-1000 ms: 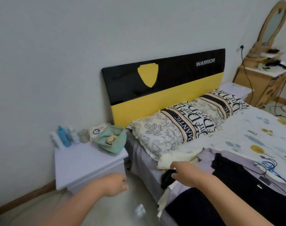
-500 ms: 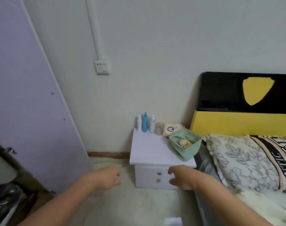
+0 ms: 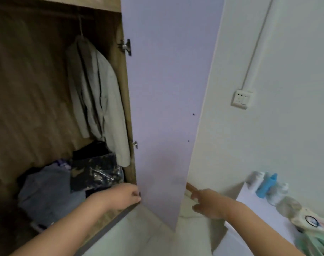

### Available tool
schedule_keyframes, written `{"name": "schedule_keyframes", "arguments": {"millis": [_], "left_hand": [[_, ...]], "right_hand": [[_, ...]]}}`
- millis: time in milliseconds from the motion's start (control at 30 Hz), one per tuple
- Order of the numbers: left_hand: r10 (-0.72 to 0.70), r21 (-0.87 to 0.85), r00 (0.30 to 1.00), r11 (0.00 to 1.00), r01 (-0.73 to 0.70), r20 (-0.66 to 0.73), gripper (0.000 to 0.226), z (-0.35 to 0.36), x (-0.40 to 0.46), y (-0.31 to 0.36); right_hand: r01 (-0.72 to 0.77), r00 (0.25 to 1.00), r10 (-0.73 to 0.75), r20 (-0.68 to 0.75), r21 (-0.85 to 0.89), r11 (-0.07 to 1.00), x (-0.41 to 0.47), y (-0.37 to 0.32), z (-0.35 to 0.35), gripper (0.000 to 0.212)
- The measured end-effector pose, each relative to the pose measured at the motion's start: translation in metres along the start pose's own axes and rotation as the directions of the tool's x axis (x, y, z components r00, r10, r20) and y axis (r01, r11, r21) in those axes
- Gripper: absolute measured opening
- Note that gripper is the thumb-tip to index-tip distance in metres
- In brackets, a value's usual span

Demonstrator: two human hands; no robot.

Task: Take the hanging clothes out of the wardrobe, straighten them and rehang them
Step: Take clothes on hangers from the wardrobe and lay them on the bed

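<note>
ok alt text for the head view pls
An open wardrobe with one pale jacket on a hanger above heaped clothes. The left hand sits by the lilac door's lower edge; the right hand is empty, beside a nightstand with bottles.
</note>
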State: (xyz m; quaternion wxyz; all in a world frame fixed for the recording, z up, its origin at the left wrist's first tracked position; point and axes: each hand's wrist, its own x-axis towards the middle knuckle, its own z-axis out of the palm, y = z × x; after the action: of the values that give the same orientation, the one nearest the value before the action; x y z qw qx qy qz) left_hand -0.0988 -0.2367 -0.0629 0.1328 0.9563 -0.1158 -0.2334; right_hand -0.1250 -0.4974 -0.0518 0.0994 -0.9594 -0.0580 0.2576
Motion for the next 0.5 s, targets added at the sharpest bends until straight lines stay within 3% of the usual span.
{"name": "schedule_keyframes", "arguments": {"millis": [233,500], "left_hand": [[-0.15,-0.132,0.978,0.982,0.131,-0.144,0.034,-0.07,0.004,-0.113],[-0.182,-0.278,0.938,0.956,0.098,-0.294,0.038,-0.156,0.029,-0.196]], "right_hand": [[0.121,0.988,-0.122,-0.09,-0.015,0.993,0.084,-0.112,-0.042,0.041],[0.257,0.919,-0.25,-0.305,-0.018,0.966,0.152,-0.23,-0.104,0.033]]}}
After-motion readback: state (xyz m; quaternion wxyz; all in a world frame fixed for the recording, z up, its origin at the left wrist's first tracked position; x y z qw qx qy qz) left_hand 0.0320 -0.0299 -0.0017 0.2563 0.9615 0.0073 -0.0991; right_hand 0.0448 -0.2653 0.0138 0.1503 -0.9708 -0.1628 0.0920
